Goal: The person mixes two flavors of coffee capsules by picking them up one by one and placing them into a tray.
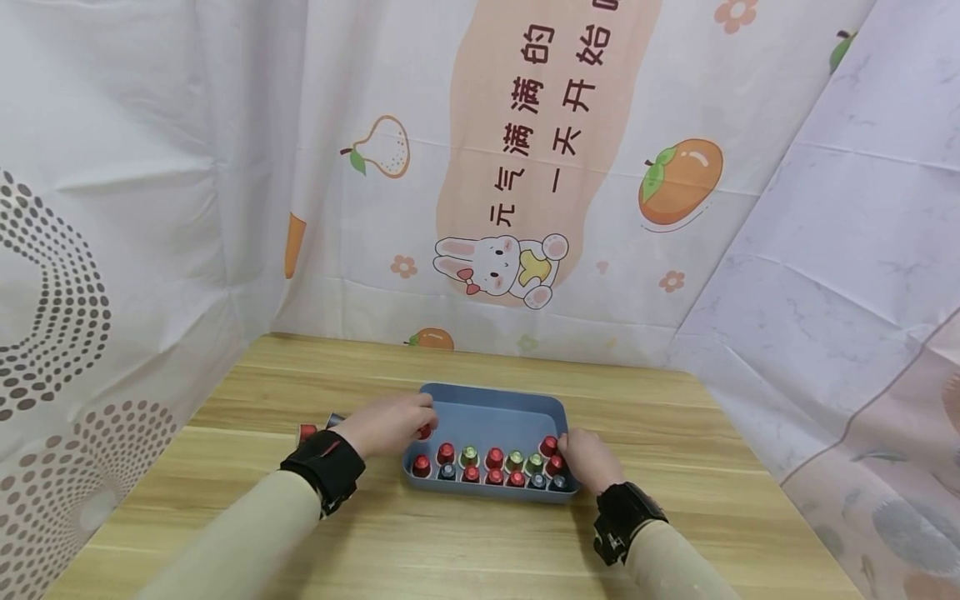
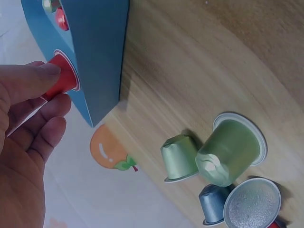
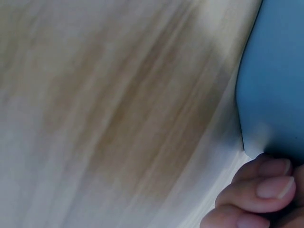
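Note:
A shallow blue tray (image 1: 495,489) lies on the table with rows of coffee capsules along its near side, mostly red, some green and dark blue. My left hand (image 1: 393,422) is at the tray's left side and pinches a red coffee capsule (image 2: 62,76) between thumb and fingers, its rimmed base against the tray wall (image 2: 97,57). At the opposite side, my right hand (image 1: 588,460) has its fingers (image 3: 273,187) curled beside the tray's corner, close to a red capsule (image 1: 550,447). Its thumb is hidden; I cannot tell what it grips.
Left of the tray lie loose capsules: a large green one (image 2: 232,149), a smaller green one (image 2: 179,157), a blue one (image 2: 213,203) and a silver-lidded one (image 2: 252,203). Printed curtains (image 1: 375,233) rise behind the wooden table (image 1: 637,400) and along both its sides.

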`<state>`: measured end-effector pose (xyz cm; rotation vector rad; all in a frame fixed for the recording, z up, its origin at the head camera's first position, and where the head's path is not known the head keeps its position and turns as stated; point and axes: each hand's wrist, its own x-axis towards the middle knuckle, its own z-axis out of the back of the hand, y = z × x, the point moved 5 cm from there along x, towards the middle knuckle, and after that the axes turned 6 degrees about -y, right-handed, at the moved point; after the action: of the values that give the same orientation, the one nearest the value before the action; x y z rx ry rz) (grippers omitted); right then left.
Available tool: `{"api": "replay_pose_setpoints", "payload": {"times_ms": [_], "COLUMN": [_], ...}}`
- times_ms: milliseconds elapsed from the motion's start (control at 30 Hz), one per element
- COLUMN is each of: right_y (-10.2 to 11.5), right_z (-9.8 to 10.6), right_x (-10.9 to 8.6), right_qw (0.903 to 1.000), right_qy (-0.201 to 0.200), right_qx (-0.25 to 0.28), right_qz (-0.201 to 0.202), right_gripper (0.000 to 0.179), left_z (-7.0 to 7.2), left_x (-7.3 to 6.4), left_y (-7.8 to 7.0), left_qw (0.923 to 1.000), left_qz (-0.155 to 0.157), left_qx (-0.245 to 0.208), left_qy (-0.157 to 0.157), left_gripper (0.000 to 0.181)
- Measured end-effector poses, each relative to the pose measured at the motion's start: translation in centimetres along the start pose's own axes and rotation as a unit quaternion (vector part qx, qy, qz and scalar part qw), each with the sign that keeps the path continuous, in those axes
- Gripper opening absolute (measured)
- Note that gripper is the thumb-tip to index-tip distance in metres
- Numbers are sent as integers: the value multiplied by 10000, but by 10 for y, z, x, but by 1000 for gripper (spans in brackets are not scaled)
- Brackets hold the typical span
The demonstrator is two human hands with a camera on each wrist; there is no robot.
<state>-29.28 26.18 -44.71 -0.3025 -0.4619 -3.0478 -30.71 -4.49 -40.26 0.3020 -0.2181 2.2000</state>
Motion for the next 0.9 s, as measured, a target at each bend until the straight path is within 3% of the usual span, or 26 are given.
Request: {"api": "replay_pose_setpoints", "payload": {"times_ms": [367,900], "right_y": [-1,0], "right_z": [-1,0], "right_x": [1,1], "right_qw": [9999,9999], "right_qy": [99,-32], "right_qx": [7,39], "right_qz": [-49,97], "right_gripper": [35,36], "left_z": [-12,-17], "left_x": [1,0], "left_y": [-4,-8], "left_qw": [9998,9984], "left_qz": [-70,-289], "left_qx": [100,465], "left_qy": [173,145], "left_gripper": [24,18]}}
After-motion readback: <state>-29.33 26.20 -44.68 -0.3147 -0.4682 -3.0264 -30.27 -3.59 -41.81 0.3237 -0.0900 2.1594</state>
